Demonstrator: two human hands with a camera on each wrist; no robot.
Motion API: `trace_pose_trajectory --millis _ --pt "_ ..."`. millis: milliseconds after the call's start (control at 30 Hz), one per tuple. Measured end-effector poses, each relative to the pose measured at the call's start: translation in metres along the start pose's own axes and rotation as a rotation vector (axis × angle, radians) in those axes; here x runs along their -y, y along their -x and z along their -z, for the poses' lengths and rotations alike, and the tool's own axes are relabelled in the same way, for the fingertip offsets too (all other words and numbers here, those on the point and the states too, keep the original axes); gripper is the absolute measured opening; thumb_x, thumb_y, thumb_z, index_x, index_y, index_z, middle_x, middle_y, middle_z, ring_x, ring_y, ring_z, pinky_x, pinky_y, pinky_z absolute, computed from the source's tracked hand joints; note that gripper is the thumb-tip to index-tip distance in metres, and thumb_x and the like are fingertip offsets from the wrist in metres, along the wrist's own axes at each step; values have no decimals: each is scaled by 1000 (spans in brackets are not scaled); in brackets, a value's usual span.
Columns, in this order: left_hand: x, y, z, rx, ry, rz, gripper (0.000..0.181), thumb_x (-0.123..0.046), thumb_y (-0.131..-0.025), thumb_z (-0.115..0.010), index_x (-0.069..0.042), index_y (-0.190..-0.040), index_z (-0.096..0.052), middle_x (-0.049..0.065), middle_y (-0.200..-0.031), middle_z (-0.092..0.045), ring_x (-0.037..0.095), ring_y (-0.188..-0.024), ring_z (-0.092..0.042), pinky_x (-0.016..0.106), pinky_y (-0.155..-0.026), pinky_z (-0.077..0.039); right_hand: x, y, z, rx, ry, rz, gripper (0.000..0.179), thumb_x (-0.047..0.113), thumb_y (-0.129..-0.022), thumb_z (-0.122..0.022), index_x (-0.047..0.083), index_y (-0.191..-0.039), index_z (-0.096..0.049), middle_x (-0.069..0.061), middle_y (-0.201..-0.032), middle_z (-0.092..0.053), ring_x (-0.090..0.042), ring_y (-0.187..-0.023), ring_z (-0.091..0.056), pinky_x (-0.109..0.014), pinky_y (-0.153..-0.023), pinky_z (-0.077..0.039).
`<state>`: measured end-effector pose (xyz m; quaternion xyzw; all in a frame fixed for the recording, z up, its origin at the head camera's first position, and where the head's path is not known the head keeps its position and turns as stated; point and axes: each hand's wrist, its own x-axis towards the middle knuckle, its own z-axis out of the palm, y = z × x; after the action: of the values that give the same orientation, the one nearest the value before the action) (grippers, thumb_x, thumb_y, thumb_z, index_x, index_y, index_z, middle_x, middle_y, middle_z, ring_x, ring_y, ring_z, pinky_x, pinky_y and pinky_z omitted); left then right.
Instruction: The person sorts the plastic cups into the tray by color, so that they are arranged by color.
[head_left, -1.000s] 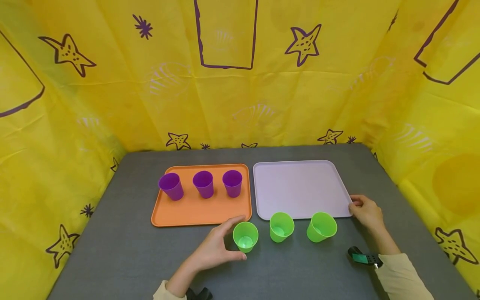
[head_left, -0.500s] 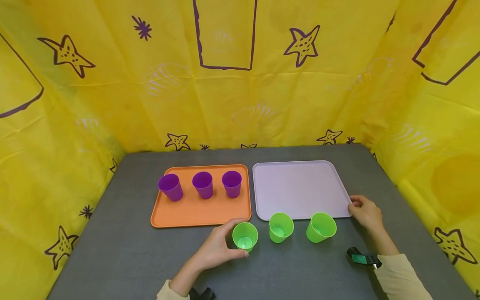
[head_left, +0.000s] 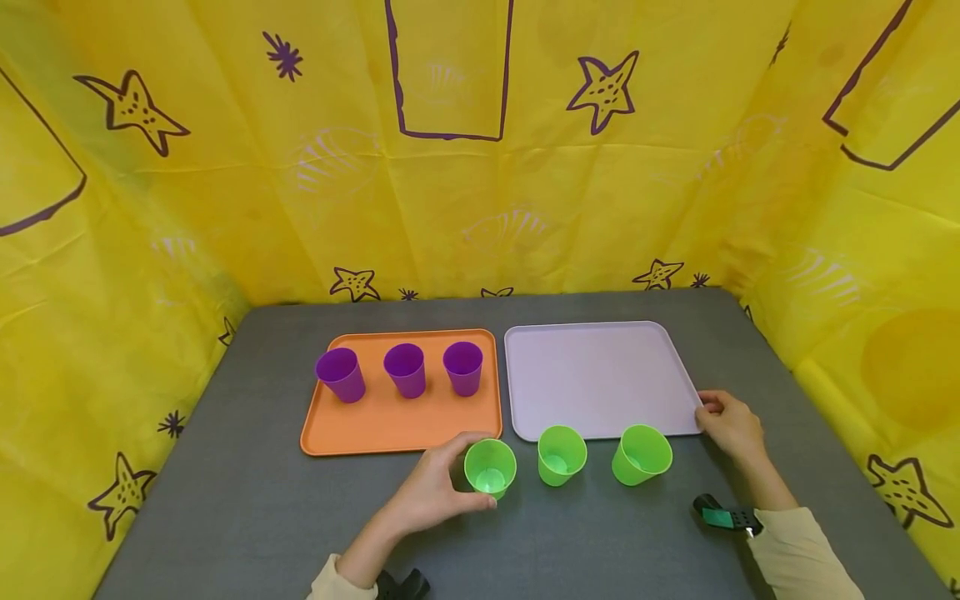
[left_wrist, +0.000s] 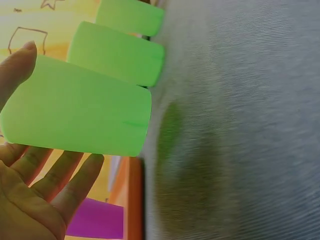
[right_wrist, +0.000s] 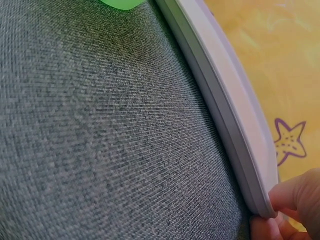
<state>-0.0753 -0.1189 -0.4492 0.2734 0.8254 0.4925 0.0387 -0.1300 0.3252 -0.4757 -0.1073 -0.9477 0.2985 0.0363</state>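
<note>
My left hand (head_left: 432,493) holds a green plastic cup (head_left: 491,470) between thumb and fingers, mouth up. In the left wrist view the held cup (left_wrist: 82,110) hangs just over the grey cloth, with its shadow below, and the fingers (left_wrist: 75,182) lie along its side. Two more green cups, a middle one (head_left: 561,457) and a right one (head_left: 642,456), stand at the near edge of a lilac tray (head_left: 600,375). My right hand (head_left: 735,429) pinches that tray's near right corner; in the right wrist view thumb and fingers (right_wrist: 295,192) grip the rim.
An orange tray (head_left: 405,421) lies left of the lilac one, a narrow gap between them. Three purple cups, left (head_left: 342,377), middle (head_left: 406,372) and right (head_left: 462,369), stand on it. Yellow patterned fabric (head_left: 450,208) rises behind the grey table (head_left: 255,500) and at both sides.
My left thumb and fingers have closed onto the left green cup, and it has risen slightly off the cloth. The right hand stays at the tray corner.
</note>
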Motion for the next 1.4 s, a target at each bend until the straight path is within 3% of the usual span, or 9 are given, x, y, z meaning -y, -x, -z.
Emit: trace_pose_trajectory --millis 167,267,367,500,633,733,1067,1400 --pt "-13 -10 10 -3 10 -4 70 -25 -64 -84 -23 -125 -50 -9 -115 -60 16 -102 -58 34 -90 -49 0 0 0 -2 2 2 36 17 -84 -53 -4 -112 -57 -19 -91 -62 -27 -76 -56 -26 -58 -35" --pt "-32 -16 19 -3 17 25 69 -17 -64 -84 -18 -125 -51 -4 -115 -61 18 -102 -58 33 -89 -50 0 0 0 -6 -1 9 36 17 -83 -53 -4 -112 -58 -19 -91 -63 -28 -77 -56 -27 -59 -35" --pt "-35 -23 22 -7 38 59 69 -14 -64 -83 -16 -126 -52 -2 -113 -61 17 -101 -58 31 -89 -51 1 0 0 -2 -5 16 36 16 -83 -53 -5 -112 -57 -19 -91 -63 -28 -77 -56 -27 -59 -36" --pt "-20 -33 18 -30 75 41 70 -19 -65 -83 -22 -127 -50 -6 -113 -60 15 -99 -59 31 -87 -52 0 0 0 -2 1 24 35 16 -84 -52 -5 -112 -57 -19 -90 -63 -29 -77 -56 -27 -59 -36" --pt "-21 -44 19 -78 58 23 69 -22 -66 -83 -23 -126 -50 -9 -113 -60 11 -99 -59 33 -88 -51 0 0 1 -9 7 30 35 16 -83 -52 -4 -111 -58 -19 -89 -63 -28 -76 -56 -27 -59 -35" --pt "-23 -53 18 -103 45 46 67 -24 -66 -83 -25 -125 -51 -14 -111 -60 6 -100 -57 32 -89 -50 0 0 1 -10 8 25 35 16 -84 -52 -4 -112 -58 -18 -89 -63 -28 -76 -56 -27 -58 -35" --pt "-19 -84 3 -137 42 94 66 -23 -68 -82 -18 -126 -52 -5 -111 -61 16 -104 -58 43 -88 -51 0 0 1 -8 9 21 35 17 -84 -52 -4 -112 -58 -18 -89 -63 -27 -75 -56 -27 -58 -35" --pt "-10 -113 -14 -161 -22 128 66 -26 -68 -82 -16 -126 -51 -1 -108 -62 18 -87 -56 36 -72 -53 -1 0 0 -12 7 30 35 18 -84 -52 -4 -111 -58 -19 -89 -63 -28 -76 -56 -27 -59 -35"
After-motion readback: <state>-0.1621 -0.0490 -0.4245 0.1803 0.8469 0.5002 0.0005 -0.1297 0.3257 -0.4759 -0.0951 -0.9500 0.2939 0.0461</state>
